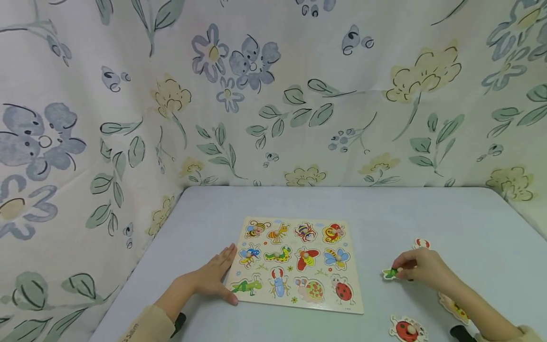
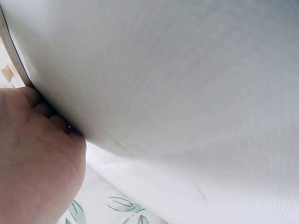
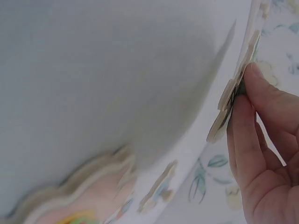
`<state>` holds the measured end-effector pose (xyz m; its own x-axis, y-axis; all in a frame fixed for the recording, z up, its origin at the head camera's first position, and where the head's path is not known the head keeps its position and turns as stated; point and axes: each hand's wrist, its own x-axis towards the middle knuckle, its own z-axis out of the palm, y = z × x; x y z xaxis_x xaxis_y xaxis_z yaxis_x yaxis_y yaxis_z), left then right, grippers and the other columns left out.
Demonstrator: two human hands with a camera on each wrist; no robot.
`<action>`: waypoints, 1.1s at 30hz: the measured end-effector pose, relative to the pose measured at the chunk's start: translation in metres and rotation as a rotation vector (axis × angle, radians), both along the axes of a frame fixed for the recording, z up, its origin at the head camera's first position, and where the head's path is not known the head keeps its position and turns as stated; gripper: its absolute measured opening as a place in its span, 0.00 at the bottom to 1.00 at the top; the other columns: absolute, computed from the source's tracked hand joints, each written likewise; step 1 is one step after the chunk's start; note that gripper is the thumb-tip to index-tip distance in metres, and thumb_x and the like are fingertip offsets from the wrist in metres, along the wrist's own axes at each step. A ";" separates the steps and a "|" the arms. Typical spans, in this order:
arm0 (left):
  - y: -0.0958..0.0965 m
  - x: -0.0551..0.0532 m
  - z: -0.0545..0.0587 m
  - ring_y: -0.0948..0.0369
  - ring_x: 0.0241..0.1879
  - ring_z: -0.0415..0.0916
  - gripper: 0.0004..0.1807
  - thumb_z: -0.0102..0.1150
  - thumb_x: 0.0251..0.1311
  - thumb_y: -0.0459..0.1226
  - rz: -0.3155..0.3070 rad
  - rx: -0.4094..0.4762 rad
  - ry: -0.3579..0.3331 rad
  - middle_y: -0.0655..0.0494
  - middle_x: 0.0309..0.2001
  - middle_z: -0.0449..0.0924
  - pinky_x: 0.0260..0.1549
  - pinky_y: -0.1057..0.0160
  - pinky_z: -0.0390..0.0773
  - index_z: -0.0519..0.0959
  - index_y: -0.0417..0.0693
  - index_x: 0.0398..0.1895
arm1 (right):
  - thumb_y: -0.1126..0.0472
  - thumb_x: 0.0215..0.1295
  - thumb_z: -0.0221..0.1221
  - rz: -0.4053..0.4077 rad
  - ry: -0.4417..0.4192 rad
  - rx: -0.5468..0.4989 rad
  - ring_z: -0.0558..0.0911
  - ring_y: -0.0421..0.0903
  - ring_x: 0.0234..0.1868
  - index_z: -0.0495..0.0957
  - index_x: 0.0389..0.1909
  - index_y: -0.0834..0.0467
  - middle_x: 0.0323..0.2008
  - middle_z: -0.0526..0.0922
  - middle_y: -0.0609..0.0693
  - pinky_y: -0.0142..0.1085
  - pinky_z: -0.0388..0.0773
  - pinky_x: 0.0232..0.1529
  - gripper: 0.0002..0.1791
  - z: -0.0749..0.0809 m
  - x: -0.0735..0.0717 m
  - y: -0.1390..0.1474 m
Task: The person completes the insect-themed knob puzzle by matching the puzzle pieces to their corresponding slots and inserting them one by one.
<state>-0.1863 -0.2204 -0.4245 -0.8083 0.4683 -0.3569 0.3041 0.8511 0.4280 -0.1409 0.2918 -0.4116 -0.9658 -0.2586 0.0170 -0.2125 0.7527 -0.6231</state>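
A wooden insect puzzle board (image 1: 295, 299) lies flat on the table, knobbed pieces in its upper two rows and flat pictures of a grasshopper, beetle, snail and ladybug along the bottom. At its left edge rests my left hand (image 1: 213, 270), fingers extended along the side and thumb at the lower corner. To the right of the board, my right hand (image 1: 425, 270) pinches a green grasshopper puzzle piece (image 1: 389, 274) between thumb and fingers. In the right wrist view this piece (image 3: 226, 105) is tilted edge-on, raised above the tabletop.
Around my right hand lie a ladybug piece (image 1: 408, 329), a snail piece (image 1: 454, 308) partly under the forearm, and a beetle piece (image 1: 421, 243) partly hidden behind the hand. Flowered cloth (image 1: 299, 104) hangs behind the white table (image 1: 213, 204) and along its left side.
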 end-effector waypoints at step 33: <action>0.000 -0.001 -0.001 0.44 0.75 0.34 0.74 0.77 0.36 0.58 0.001 0.008 -0.001 0.39 0.77 0.34 0.72 0.45 0.42 0.40 0.33 0.76 | 0.69 0.46 0.72 0.177 -0.136 -0.137 0.72 0.36 0.22 0.84 0.24 0.58 0.22 0.80 0.42 0.29 0.73 0.22 0.07 0.002 0.000 -0.090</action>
<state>-0.1871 -0.2203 -0.4258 -0.8083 0.4704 -0.3540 0.3026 0.8478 0.4356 -0.1405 0.2020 -0.4099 -0.9014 -0.4283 -0.0633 -0.2408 0.6175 -0.7488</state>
